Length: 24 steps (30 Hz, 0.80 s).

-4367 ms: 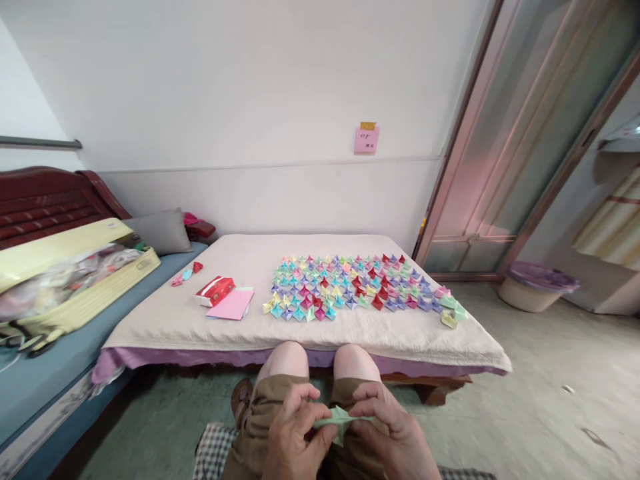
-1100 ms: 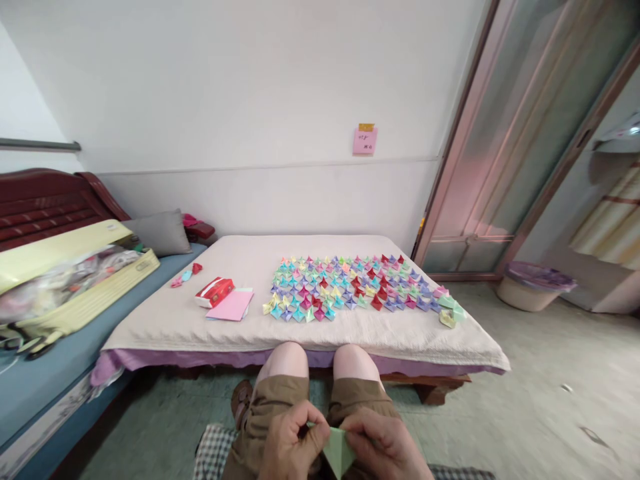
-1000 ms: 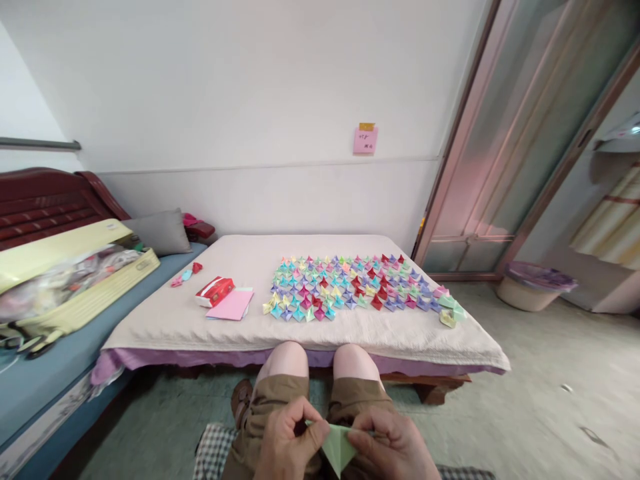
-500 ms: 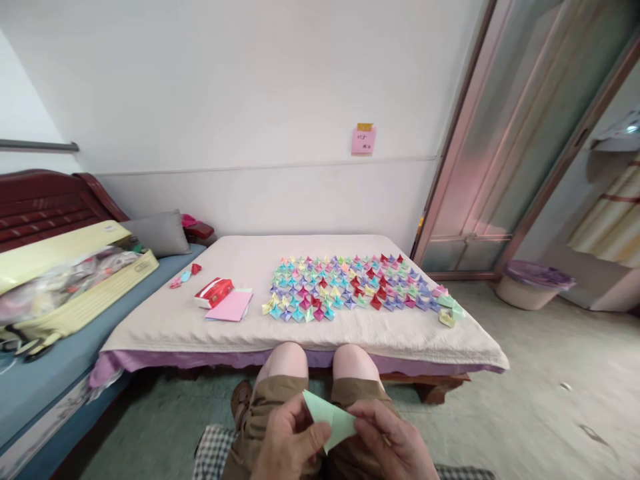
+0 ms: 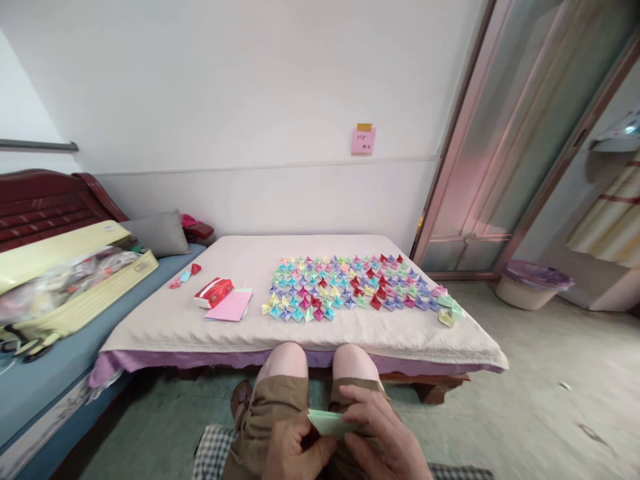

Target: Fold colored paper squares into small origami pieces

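Observation:
A light green sheet of origami paper [image 5: 326, 423], folded into layers, is held above my lap. My left hand [image 5: 295, 450] pinches its left side, the thumb lying along the lower edge. At the paper's right end is my right hand [image 5: 383, 433], its fingers over the top and its thumb below, closed on that end. On the bed in front lie rows of small folded paper pieces [image 5: 323, 283] in many colours. A stack of pink paper [image 5: 231, 307] rests to their left, partly under a red and white tissue pack [image 5: 214, 293].
Some loose folded pieces [image 5: 186, 276] lie at the left of the beige bedcover [image 5: 165, 327]. An open, filled yellow suitcase [image 5: 140, 270] stands on the blue bed further left. A pink note [image 5: 363, 141] is taped to the wall. A lined bin [image 5: 530, 287] stands right.
The green paper has gone from a wide, pointed shape to a narrower, flatter one. My right hand has shifted left over it, with its fingers raised and spread more.

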Tool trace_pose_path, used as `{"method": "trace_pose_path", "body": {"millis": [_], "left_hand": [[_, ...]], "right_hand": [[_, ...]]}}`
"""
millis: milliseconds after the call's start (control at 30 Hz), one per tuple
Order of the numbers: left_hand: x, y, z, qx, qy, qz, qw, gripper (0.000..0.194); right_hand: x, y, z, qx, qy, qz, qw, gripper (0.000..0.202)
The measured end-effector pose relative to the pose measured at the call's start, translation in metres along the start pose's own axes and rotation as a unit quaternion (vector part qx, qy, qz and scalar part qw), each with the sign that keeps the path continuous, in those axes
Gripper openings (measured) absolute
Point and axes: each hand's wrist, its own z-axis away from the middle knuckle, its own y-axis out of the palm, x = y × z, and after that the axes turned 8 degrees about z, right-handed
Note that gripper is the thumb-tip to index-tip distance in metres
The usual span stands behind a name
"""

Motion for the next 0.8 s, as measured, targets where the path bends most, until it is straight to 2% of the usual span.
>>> {"method": "trace_pose_path", "body": {"millis": [133, 233, 367, 500, 667, 800], "left_hand": [[0.001, 0.001, 0.0, -0.015, 0.025, -0.052, 0.998, 0.02], [0.001, 0.002, 0.001, -0.026, 0.035, -0.071, 0.997, 0.02], [0.004, 0.005, 0.002, -0.05, 0.072, -0.087, 0.992, 0.019], [0.01, 0.006, 0.001, -0.046, 0.091, -0.102, 0.989, 0.016], [0.011, 0.004, 0.0, -0.049, 0.084, -0.119, 0.988, 0.015], [0.002, 0.002, 0.001, -0.038, 0.058, -0.124, 0.99, 0.016]], "right_hand": [[0.003, 0.005, 0.003, 0.001, 0.058, -0.036, 0.998, 0.015], [0.003, 0.009, 0.004, 0.024, 0.089, -0.066, 0.994, 0.015], [-0.002, 0.015, 0.004, 0.045, 0.112, -0.107, 0.987, 0.014], [-0.004, 0.019, 0.006, 0.052, 0.12, -0.124, 0.984, 0.016], [-0.005, 0.022, 0.011, 0.03, 0.073, -0.083, 0.993, 0.017], [-0.002, 0.018, 0.008, -0.035, -0.047, 0.024, 0.998, 0.016]]}}
